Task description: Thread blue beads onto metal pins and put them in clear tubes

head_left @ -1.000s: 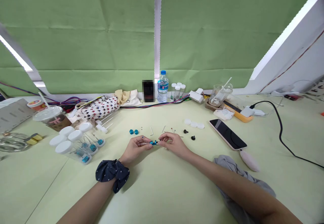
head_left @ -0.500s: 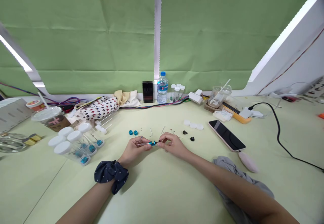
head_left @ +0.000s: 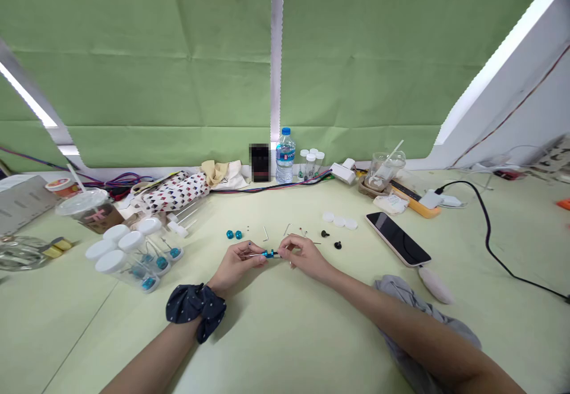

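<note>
My left hand (head_left: pixel 237 264) pinches a small blue metal piece (head_left: pixel 268 254) with a thin metal rod running back under the fingers. At its other end my right hand (head_left: pixel 307 256) is closed, thumb and finger together on a small dark end of the same assembly; a thin tool may also be in these fingers, but I cannot make it out. Just beyond the hands lie blue metal knobs (head_left: pixel 238 235), an L-shaped hex key (head_left: pixel 266 234) and a second thin bent key (head_left: pixel 287 228). Black knob-like pieces (head_left: pixel 338 245) sit right of my right hand.
White-capped clear tubes (head_left: pixel 111 261) holding blue pieces stand at left, near a drink cup (head_left: pixel 91 210). White round caps (head_left: pixel 339 222), a phone (head_left: pixel 398 238) and grey cloth (head_left: pixel 423 311) are at right. A water bottle (head_left: pixel 285 155) stands at the back.
Both hands stay in nearly the same place around the blue metal piece. The fingers of my right hand have shifted slightly, with one fingertip now showing lower.
</note>
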`<state>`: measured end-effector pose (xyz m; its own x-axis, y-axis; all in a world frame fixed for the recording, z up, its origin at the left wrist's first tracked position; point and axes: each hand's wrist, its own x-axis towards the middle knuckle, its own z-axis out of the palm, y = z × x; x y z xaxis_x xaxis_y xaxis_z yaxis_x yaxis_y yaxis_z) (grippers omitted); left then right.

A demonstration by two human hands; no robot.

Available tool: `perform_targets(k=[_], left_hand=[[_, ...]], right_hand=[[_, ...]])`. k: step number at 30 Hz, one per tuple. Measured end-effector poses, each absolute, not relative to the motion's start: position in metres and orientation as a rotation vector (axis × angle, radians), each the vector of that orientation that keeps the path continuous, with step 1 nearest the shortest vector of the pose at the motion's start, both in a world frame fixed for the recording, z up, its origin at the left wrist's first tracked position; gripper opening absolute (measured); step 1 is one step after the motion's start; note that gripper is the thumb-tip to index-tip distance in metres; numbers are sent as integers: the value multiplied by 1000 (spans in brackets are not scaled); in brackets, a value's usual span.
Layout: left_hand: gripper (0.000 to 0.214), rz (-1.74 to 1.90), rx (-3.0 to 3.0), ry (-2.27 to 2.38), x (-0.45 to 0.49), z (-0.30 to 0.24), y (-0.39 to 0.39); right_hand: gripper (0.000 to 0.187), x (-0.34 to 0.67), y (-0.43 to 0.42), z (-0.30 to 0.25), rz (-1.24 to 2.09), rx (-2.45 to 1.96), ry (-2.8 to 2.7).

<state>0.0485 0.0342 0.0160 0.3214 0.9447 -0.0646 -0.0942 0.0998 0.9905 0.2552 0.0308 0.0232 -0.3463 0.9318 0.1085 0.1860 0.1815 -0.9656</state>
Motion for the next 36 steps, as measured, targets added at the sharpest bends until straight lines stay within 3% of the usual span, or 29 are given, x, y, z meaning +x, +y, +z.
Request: perform_targets(k=[36], left_hand=[[21,939,1248,935,50,22,32]], right_hand=[[26,255,30,21,1142,-1069,-1742]])
